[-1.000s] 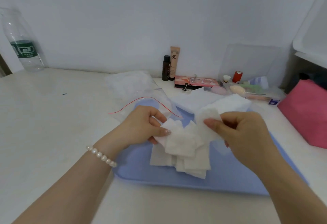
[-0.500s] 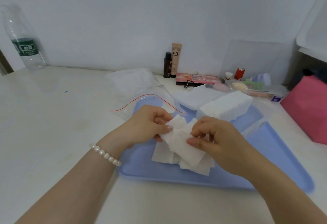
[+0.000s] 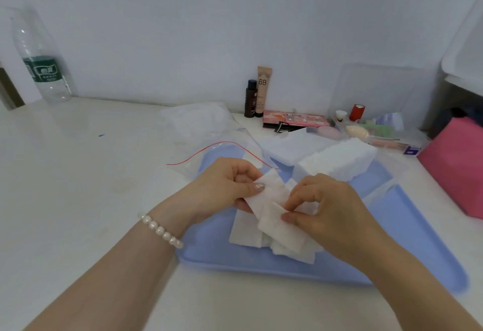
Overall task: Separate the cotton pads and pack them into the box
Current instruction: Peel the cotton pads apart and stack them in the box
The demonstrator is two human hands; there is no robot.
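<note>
Pinching cotton pads (image 3: pixel 271 200) over blue tray (image 3: pixel 407 228), left hand (image 3: pixel 224 186), right hand (image 3: pixel 326 207), both gripping.

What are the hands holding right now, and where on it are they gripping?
Both hold a small bunch of cotton pads above the tray: left hand pinches its upper-left edge, right hand pinches the front pad's right edge.

white cotton pads (image 3: pixel 277 223), blue tray (image 3: pixel 407 228), pink bag (image 3: pixel 454 168).

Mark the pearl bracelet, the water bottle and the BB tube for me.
pearl bracelet (image 3: pixel 160 230), head view, on a middle bead.
water bottle (image 3: pixel 44 69), head view, on its green label.
BB tube (image 3: pixel 262 87), head view, on the tan body.
</note>
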